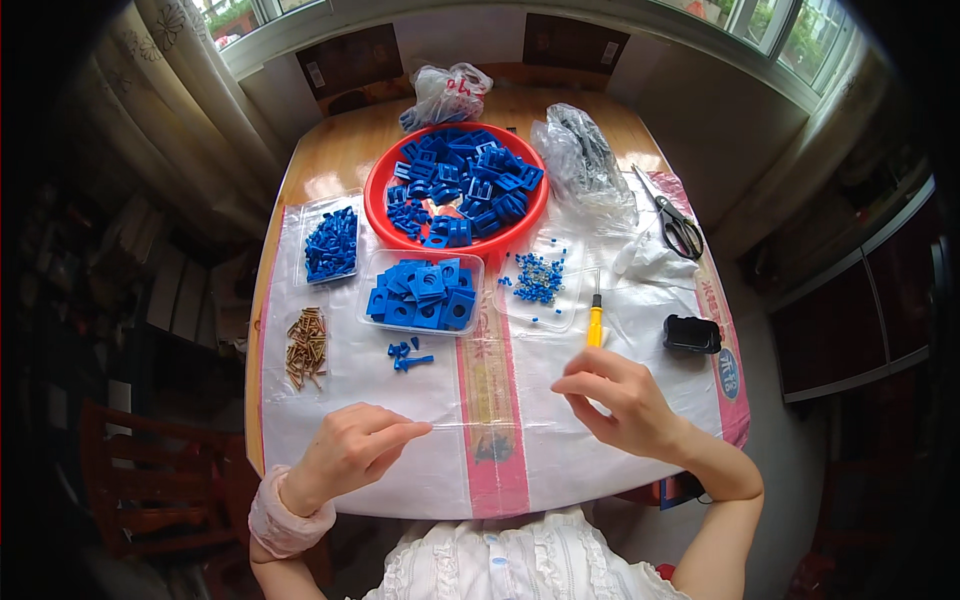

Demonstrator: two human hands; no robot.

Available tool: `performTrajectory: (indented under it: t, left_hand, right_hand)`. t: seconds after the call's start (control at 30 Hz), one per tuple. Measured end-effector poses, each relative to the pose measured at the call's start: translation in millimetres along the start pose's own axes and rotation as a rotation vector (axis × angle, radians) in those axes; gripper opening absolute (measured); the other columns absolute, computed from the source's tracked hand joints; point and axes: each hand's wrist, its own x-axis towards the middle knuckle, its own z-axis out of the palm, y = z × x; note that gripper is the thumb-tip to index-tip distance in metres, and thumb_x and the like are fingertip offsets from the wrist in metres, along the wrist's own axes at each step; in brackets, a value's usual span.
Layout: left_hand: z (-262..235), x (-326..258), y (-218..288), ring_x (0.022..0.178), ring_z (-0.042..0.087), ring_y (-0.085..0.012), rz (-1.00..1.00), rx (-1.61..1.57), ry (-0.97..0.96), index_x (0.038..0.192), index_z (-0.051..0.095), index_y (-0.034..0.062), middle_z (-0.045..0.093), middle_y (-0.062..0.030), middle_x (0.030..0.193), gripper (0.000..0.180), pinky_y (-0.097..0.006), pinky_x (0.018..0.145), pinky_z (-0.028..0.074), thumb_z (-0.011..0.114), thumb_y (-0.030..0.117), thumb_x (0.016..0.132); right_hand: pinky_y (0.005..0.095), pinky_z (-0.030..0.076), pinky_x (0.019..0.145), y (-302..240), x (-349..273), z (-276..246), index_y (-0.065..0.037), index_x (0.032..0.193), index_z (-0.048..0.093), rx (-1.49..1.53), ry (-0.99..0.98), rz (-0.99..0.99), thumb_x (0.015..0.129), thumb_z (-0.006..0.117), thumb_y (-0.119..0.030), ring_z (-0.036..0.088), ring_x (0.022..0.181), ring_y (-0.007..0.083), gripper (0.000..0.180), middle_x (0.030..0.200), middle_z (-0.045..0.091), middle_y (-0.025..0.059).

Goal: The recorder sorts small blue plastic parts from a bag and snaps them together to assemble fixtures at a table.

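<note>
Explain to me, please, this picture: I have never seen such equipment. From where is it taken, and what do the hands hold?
There is no machine, only a person's own left hand and right hand, bare. A wide camera on the person's head looks down, so straight edges bend. On the table are a red basin with blue parts, a clear box of blue plates, screws, a yellow screwdriver, scissors and a black container. Nothing clearly shows in either grip, though something tiny could be hidden.

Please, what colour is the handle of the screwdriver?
The screwdriver handle is yellow, with a black collar toward the shaft; it shows in the head view.
</note>
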Motion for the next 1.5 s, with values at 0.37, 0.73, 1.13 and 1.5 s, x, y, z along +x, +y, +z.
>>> performTrajectory:
  t: [0.37, 0.73, 1.13, 1.5]
  left_hand:
    - [35, 35, -20, 0.084, 0.075, -0.0277, -0.159, -0.295, 0.470, 0.106, 0.077, 0.0034, 0.078, -0.0125, 0.100, 0.023, -0.035, 0.074, 0.060, 0.073, -0.010, 0.088]
    - [44, 19, -45, 0.079, 0.073, -0.0204, 0.070, 0.077, 0.403, 0.101, 0.078, 0.0106, 0.078, -0.0034, 0.098, 0.026, -0.034, 0.069, 0.058, 0.080, -0.001, 0.078]
    - [45, 23, -51, 0.080, 0.074, -0.0190, 0.071, 0.032, 0.296, 0.100, 0.078, 0.0077, 0.077, -0.0048, 0.098, 0.022, -0.033, 0.070, 0.058, 0.078, 0.001, 0.080]
    - [43, 26, -56, 0.083, 0.075, -0.0190, 0.069, 0.033, 0.269, 0.101, 0.078, 0.0075, 0.078, -0.0052, 0.098, 0.021, -0.033, 0.072, 0.059, 0.078, 0.002, 0.080]
  right_hand:
    - [0.0547, 0.054, 0.105, 128, 331, 83, -0.009, 0.137, 0.066, -0.464, 0.030, 0.150, 0.086, 0.079, -0.020, 0.055, 0.130, 0.0460, 0.054, 0.145, 0.051, 0.0236]
    - [0.0743, 0.028, 0.122, 267, 446, 97, -0.037, 0.160, 0.049, -0.663, -0.291, 0.248, 0.088, 0.073, -0.037, 0.028, 0.156, 0.0534, 0.076, 0.172, 0.035, 0.0092]
    - [0.0753, 0.036, 0.115, 306, 480, 114, -0.024, 0.153, 0.056, -0.433, -0.081, 0.658, 0.070, 0.082, -0.060, 0.042, 0.148, 0.0526, 0.094, 0.156, 0.056, 0.0160]
    - [0.0591, 0.057, 0.100, 358, 476, 92, -0.011, 0.122, 0.075, -0.370, 0.354, 0.574, 0.083, 0.078, -0.019, 0.072, 0.118, 0.0457, 0.040, 0.126, 0.075, 0.0201]
